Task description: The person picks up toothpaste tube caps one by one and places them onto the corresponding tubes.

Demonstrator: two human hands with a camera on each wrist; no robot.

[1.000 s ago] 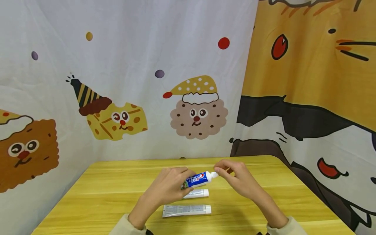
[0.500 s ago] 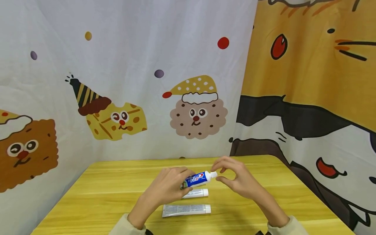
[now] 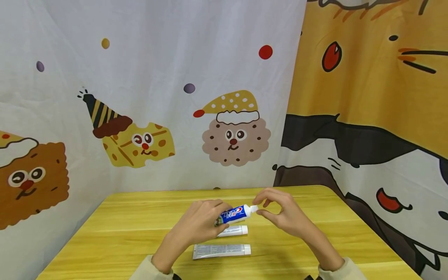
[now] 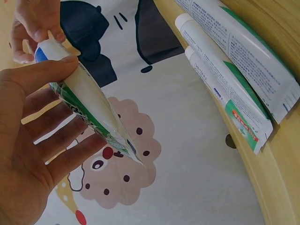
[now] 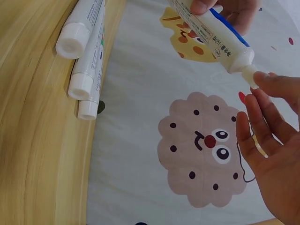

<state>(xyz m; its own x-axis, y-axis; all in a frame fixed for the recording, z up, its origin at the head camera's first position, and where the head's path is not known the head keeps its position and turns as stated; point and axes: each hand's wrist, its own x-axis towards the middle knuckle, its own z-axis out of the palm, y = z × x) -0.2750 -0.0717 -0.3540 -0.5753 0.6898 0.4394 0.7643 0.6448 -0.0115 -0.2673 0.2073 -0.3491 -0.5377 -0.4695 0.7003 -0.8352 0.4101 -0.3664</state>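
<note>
A blue-and-white toothpaste tube [image 3: 235, 214] is held above the table in my left hand [image 3: 201, 219], its capped end tilted slightly up to the right. In the left wrist view, the thumb lies across the tube [image 4: 86, 96] with the fingers behind it. My right hand [image 3: 287, 212] is at the tube's end, thumb and forefinger pinching the small white cap [image 3: 253, 209]. The right wrist view shows the thumb against the cap [image 5: 250, 76], the other fingers extended loosely. The cap sits at the tube's neck; whether it is loose I cannot tell.
Beneath the hands, a white toothpaste tube [image 3: 222, 251] and a second tube [image 3: 235, 231] lie side by side on the wooden table [image 3: 140, 233], caps to the right. A third tube [image 5: 88, 108] lies beyond them. A cartoon-printed curtain [image 3: 157, 77] hangs behind.
The right thumb has shifted down and the forefinger up around the cap, leaving more of it visible than a second ago. The left hand and the tubes on the table stay put.
</note>
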